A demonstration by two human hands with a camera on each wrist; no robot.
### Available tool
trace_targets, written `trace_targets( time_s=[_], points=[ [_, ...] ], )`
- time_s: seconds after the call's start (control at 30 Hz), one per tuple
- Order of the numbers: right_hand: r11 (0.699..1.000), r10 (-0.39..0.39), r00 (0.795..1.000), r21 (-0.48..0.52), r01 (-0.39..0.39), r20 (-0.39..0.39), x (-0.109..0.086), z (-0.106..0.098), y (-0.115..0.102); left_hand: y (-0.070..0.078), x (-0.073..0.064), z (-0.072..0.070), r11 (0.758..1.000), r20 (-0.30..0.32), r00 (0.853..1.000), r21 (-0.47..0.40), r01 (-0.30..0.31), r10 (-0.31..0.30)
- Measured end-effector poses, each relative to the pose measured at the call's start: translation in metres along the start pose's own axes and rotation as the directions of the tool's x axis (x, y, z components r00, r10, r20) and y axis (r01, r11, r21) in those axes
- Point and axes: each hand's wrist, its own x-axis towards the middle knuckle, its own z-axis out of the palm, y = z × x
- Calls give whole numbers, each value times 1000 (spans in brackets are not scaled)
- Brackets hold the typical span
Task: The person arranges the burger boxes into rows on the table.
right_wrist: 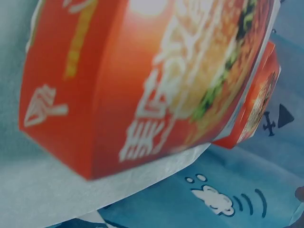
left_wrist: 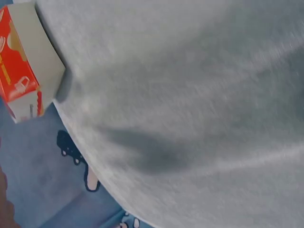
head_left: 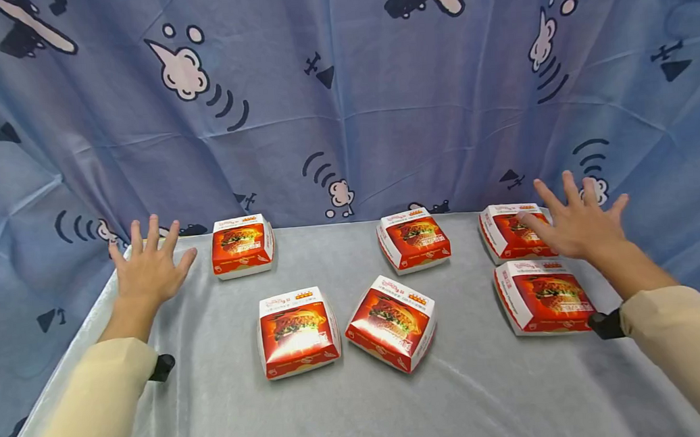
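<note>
Cream sleeves (head_left: 89, 406) frame my view at 7 and 5 o'clock, a black strap at each wrist. From the head camera I see my left hand (head_left: 149, 270) at 10 o'clock, fingers spread and straight, holding nothing, hovering over the grey table cloth (head_left: 363, 407) near its far left corner. Just to its right, at 11 o'clock, sits a burger box (head_left: 243, 245), close to the hand but apart from it; the left wrist view shows that same box (left_wrist: 26, 61) at the cloth's edge.

My right hand (head_left: 578, 223) is at 2 o'clock, also splayed with fingers straight, over the far right burger box (head_left: 509, 234); whether it touches the lid I cannot tell. Directly below it, at 3 o'clock, lies the near right burger box (head_left: 544, 296), which fills the right wrist view (right_wrist: 142, 80), blurred.

Three more boxes lie on the cloth: one at 12 o'clock (head_left: 413, 238), and two side by side at the centre (head_left: 297, 330) (head_left: 392, 322), the right one turned askew. A blue curtain (head_left: 341, 97) printed with planes and clouds hangs behind.
</note>
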Motion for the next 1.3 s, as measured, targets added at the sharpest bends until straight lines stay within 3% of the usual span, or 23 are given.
trace_targets(
  time_s=[0.77, 1.1, 1.3],
  points=[
    [989, -139, 990, -54, 139, 3, 12, 4, -73, 41, 12, 14, 999, 38, 999, -4, -32, 32],
    [981, -190, 981, 47, 189, 29, 11, 0, -108, 53, 14, 22, 994, 116, 992, -100, -41, 53],
    [969, -220, 974, 133, 211, 60, 8, -2, -127, 55, 15, 25, 979, 193, 977, -199, -49, 88]
  ],
)
